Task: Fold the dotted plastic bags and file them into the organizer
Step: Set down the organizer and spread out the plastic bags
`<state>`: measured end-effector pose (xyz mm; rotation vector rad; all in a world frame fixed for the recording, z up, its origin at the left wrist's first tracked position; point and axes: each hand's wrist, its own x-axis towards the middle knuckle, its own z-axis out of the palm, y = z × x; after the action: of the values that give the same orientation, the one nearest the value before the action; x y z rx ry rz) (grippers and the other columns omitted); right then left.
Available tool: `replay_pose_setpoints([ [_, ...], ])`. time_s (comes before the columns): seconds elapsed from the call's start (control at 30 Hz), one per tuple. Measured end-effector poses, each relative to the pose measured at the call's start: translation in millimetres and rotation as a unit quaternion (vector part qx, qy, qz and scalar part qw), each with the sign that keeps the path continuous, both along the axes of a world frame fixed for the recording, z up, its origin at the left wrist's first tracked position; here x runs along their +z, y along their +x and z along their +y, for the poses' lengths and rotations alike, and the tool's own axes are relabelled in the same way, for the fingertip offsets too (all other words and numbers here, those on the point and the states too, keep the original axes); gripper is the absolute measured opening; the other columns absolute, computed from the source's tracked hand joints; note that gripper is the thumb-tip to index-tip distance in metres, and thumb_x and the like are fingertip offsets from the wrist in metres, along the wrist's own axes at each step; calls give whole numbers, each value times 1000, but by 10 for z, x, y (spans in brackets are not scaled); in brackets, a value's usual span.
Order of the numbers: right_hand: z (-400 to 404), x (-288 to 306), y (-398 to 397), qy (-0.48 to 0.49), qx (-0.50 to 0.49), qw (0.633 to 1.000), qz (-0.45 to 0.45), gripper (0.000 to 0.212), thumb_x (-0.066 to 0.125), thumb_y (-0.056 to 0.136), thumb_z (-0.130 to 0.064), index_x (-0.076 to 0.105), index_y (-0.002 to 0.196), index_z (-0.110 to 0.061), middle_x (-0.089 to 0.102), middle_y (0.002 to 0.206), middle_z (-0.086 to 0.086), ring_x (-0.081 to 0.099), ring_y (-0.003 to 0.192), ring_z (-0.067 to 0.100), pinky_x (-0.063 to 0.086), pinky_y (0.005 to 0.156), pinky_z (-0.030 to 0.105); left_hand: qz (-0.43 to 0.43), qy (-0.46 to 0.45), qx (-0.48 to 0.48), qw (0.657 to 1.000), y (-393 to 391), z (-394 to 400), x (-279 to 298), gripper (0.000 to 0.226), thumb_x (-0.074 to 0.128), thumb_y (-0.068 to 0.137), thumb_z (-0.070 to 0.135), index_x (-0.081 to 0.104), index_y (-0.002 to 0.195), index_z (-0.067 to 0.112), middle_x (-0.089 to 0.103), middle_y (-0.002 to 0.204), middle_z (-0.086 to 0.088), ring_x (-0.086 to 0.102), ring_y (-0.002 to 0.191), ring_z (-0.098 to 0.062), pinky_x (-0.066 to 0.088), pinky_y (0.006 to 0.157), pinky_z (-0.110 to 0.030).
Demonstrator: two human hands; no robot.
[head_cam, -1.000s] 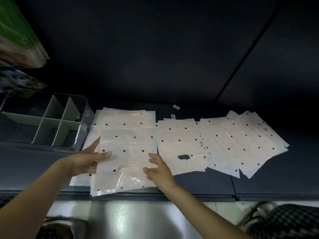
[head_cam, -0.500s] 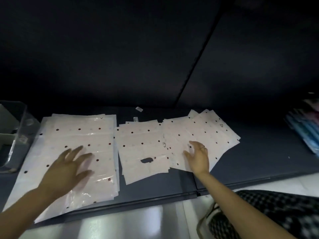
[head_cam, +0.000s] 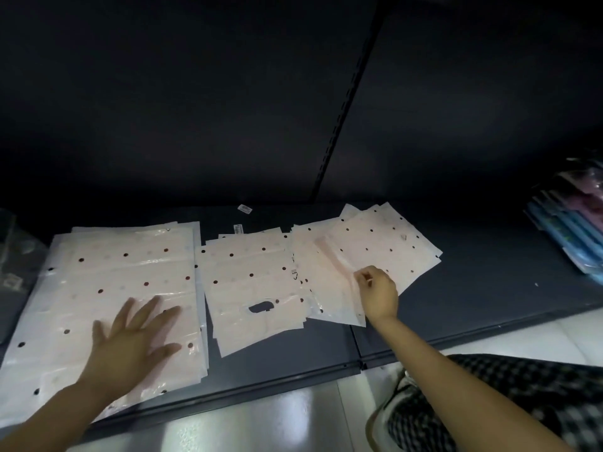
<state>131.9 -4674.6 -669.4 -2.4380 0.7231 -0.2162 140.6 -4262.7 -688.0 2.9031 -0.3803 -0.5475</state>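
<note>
Organizer (head_cam: 13,256) mostly cut off at left edge, only a clear corner shows. Left hand (head_cam: 130,340) flat, fingers spread, on left bag stack (head_cam: 107,288). Right hand (head_cam: 378,293) pinches edge of top bag, right stack (head_cam: 375,249); fingertips hard to see. Middle stack (head_cam: 251,288) untouched. Dark shelf (head_cam: 489,288); back wall black; blue packs (head_cam: 567,236) far right, blurry.

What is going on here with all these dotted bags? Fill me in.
A person is sorting dotted plastic bags laid out in three piles on a dark shelf. The left hand lies flat with spread fingers on the large left pile. The right hand pinches the top bag of the right pile. The middle pile lies untouched. Nothing looks folded yet.
</note>
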Motion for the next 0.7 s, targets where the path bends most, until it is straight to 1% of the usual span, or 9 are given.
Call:
replay_pose_setpoints([
  [0.07, 301, 155, 61, 127, 5, 991, -51, 11, 55, 93, -11, 63, 87, -7, 65, 84, 7, 61, 77, 21, 50, 64, 25, -46, -131, -5, 990, -43, -212, 109, 106, 11, 62, 94, 37, 142, 30, 32, 151, 1, 24, 142, -28, 22, 111, -50],
  [0.13, 676, 303, 127, 291, 12, 954, -69, 11, 54, 93, -7, 58, 83, -9, 62, 77, 8, 59, 62, 15, 50, 54, 20, 11, -262, 3, 965, -98, -495, 243, 84, 46, 65, 82, 30, 138, 42, 34, 147, 12, 30, 139, -16, 26, 111, -27],
  [0.2, 1075, 423, 170, 412, 32, 910, -40, 13, 55, 93, -9, 54, 80, -11, 60, 71, 9, 59, 49, 10, 53, 51, 20, 117, -366, 16, 923, -163, -793, 375, 92, 70, 61, 59, 19, 137, 51, 30, 142, 23, 33, 132, -2, 29, 101, -12],
  [0.27, 1418, 501, 181, 494, 60, 868, -1, 13, 54, 94, -13, 54, 81, -12, 61, 69, 8, 61, 45, 10, 55, 52, 21, 126, -423, 63, 895, -193, -1013, 408, 101, 80, 64, 40, 17, 143, 46, 39, 131, 24, 40, 121, 0, 35, 92, -12],
  [0.37, 1633, 488, 180, 542, 135, 829, 14, 13, 54, 95, -20, 56, 84, -13, 67, 69, 5, 67, 56, 13, 57, 60, 22, 11, -434, 166, 885, -114, -1090, 489, 74, 75, 79, 19, 35, 141, 23, 55, 117, 13, 52, 110, -13, 39, 81, -17],
  [0.4, 1595, 463, 184, 520, 151, 841, 2, 12, 54, 95, -21, 57, 86, -13, 68, 72, 3, 67, 60, 12, 55, 62, 19, -15, -427, 196, 883, -53, -1043, 510, 64, 73, 81, 16, 41, 136, 16, 59, 116, 5, 55, 105, -18, 40, 80, -22],
  [0.5, 1150, 321, 199, 331, 115, 935, -55, 7, 59, 91, -14, 62, 95, -9, 66, 90, 2, 62, 83, 14, 46, 70, 7, -25, -402, 240, 883, 195, -690, 495, 60, 76, 77, 16, 45, 128, 9, 56, 107, -1, 52, 91, -20, 43, 78, -37],
  [0.57, 679, 167, 164, 165, 84, 982, -24, 22, 61, 90, -15, 61, 109, -5, 63, 111, 5, 57, 105, 19, 41, 86, 12, -43, -372, 263, 889, 371, -369, 467, 67, 81, 71, 16, 45, 127, 7, 56, 103, -3, 52, 89, -24, 44, 78, -40],
  [0.7, -105, -166, 12, -17, 59, 988, 139, 54, 63, 87, -34, 47, 134, -13, 45, 136, 5, 32, 129, 24, 38, 97, 31, -83, -278, 320, 902, 651, 240, 317, 72, 85, 66, 16, 44, 124, 4, 59, 102, -21, 56, 86, -36, 44, 61, -39],
])
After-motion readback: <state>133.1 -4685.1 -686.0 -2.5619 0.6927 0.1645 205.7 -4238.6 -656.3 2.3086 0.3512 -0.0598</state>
